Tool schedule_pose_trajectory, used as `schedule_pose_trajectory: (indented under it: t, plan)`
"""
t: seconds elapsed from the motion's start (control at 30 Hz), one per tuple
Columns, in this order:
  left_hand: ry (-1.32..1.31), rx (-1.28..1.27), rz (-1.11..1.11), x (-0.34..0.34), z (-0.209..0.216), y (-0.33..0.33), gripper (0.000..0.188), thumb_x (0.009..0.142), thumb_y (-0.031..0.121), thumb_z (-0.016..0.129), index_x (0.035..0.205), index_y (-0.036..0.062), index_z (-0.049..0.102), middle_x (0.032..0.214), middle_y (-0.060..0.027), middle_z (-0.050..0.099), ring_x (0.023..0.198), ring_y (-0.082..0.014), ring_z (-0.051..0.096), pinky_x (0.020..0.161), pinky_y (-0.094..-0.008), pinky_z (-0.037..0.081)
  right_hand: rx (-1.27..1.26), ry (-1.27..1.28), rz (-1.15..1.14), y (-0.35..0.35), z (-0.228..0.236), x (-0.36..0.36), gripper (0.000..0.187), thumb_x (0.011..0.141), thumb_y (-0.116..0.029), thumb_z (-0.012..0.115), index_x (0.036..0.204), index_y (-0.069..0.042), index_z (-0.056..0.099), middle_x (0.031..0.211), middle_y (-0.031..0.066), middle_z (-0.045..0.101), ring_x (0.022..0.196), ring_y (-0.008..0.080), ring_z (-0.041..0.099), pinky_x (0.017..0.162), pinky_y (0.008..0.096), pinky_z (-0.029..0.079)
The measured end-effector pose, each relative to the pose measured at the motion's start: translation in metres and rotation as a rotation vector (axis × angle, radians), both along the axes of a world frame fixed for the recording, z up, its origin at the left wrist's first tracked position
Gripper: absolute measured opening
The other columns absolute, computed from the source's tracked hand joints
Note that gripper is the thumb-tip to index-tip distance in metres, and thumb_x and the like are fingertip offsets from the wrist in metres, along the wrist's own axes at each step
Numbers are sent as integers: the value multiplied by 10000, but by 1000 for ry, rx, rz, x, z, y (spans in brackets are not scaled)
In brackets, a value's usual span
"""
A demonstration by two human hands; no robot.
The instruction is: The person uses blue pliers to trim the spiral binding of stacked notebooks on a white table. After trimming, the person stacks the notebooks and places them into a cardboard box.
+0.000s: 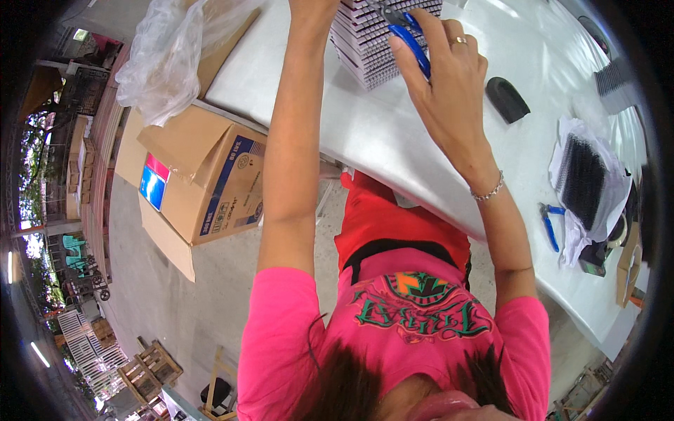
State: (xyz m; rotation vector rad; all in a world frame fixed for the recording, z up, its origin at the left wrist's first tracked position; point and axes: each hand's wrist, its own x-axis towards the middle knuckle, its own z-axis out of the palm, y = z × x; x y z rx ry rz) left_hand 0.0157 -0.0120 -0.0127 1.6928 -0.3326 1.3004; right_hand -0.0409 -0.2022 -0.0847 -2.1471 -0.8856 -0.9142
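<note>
My right hand (pixel 449 88) is closed around blue-handled pliers (pixel 409 49), whose metal jaws point up and left over a stack of thin white sheets (pixel 365 52) with dark ridged edges. The stack stands at the near side of the white table (pixel 393 133). Only the wrist and lower part of my left hand (pixel 314 5) show at the top edge, just left of the stack. Its fingers are cut off from view. To the right of my right hand lies a black piece with one rounded end (pixel 507 100).
Black bristly pieces (pixel 583 179) lie on white paper at the right, beside a second blue-handled tool (pixel 551 226). A grey ridged stack (pixel 614 84) sits farther off. An open cardboard box (pixel 217 182) stands left of the table, below a clear plastic bag (pixel 165 70).
</note>
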Motion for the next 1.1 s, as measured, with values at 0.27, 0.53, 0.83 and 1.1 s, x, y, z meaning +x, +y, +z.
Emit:
schedule_pose_trajectory:
  t: [0.27,0.53,0.83,1.1]
  plan:
    - [-2,24,16,2,0,0,372,1041,267,482,1008,-8,730,1022,-98,665,1010,-198,573,949,-336,416,2,-38,47,6,-9,7,416,1025,-376,536,1170,6,611,928,160,667,849,292,652,760,378,502]
    - [-4,-41,-38,1,0,0,371,1041,266,486,993,-8,732,1012,-96,663,1002,-194,574,938,-335,422,119,274,182,4,-7,1,367,971,-408,628,1170,-101,650,1020,159,645,878,289,618,759,419,458]
    - [1,-54,-92,3,-2,0,380,1045,269,477,1006,-21,721,1012,-104,658,987,-201,582,930,-343,431,129,66,108,16,-27,6,376,965,-406,641,1161,-86,663,918,140,637,819,303,591,739,402,439]
    - [-37,-2,-89,3,-1,3,394,1034,264,465,1016,-45,708,1028,-129,652,987,-225,584,927,-355,435,53,417,199,-1,0,-5,414,959,-310,616,1226,6,590,994,187,617,890,333,580,808,414,451]
